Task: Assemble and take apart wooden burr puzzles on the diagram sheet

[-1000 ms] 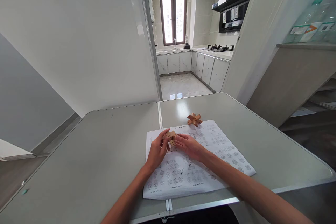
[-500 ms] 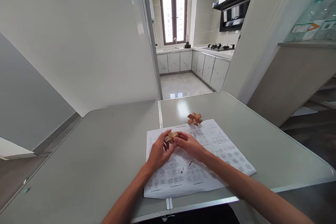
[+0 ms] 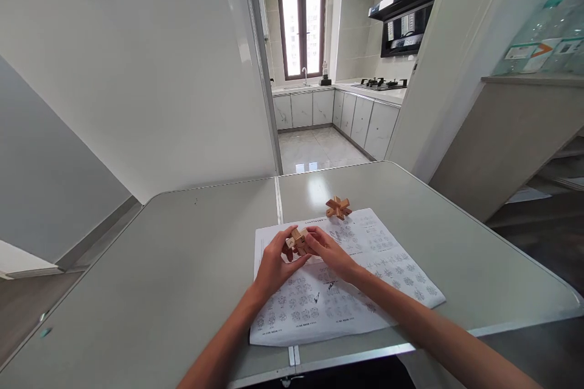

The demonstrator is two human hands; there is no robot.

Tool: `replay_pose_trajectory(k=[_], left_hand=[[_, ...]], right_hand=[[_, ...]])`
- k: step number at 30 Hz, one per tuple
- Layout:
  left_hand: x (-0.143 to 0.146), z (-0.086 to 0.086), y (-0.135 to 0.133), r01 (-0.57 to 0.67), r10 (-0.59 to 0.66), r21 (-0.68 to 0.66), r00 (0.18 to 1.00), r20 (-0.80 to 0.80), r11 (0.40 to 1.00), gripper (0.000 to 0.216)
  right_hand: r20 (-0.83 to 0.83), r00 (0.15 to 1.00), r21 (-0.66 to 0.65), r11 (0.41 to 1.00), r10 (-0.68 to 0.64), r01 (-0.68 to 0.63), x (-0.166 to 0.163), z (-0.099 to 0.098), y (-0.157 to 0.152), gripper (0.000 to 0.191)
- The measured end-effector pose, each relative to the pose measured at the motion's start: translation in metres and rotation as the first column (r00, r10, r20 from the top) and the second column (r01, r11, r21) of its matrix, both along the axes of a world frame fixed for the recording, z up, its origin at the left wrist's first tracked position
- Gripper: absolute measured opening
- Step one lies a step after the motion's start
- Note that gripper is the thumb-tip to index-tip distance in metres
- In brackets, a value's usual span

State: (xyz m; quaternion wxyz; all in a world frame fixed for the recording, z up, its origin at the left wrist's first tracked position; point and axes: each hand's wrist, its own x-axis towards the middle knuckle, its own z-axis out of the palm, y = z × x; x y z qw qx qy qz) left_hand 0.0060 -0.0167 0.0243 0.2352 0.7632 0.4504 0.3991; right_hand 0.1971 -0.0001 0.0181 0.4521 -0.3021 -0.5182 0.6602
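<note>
Between both hands, just above the paper, is a small light-wood interlocking puzzle (image 3: 298, 241) made of notched blocks, with dark marks on some pieces. My left hand (image 3: 275, 261) is closed around its left side, thumb below. My right hand (image 3: 332, 253) grips it from the right with bent fingers, which hide part of that side. Under the hands lies a printed sheet (image 3: 310, 310) with rows of small line diagrams and two handwritten black marks. A second, darker wooden puzzle (image 3: 338, 208), star-shaped, rests at the sheet's far edge.
The grey table (image 3: 182, 279) has a metal seam (image 3: 278, 200) running across it. A white wall (image 3: 182, 73) stands behind its left half. Large plastic bottles (image 3: 542, 42) sit on a ledge at the right. A kitchen with a stove (image 3: 381, 83) lies beyond the doorway.
The held puzzle has turned in the hands, showing other faces and a marked block end. My right fingers have shifted slightly on its right side. The second puzzle and the sheet stay put.
</note>
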Motion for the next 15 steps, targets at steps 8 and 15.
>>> replay_pose_trajectory(k=[8, 15], left_hand=[[0.0025, 0.0058, 0.0001, 0.080, -0.058, -0.104, 0.977, 0.206, 0.991, 0.067], [0.0001, 0.0060, -0.0012, 0.080, -0.078, -0.013, 0.992, 0.097, 0.997, 0.060]], right_hand=[[0.086, 0.989, 0.223, 0.970, -0.120, 0.098, -0.0003, -0.0057, 0.0058, 0.038], [0.138, 0.981, 0.212, 0.972, -0.134, 0.103, 0.0017, -0.0050, 0.0052, 0.044]])
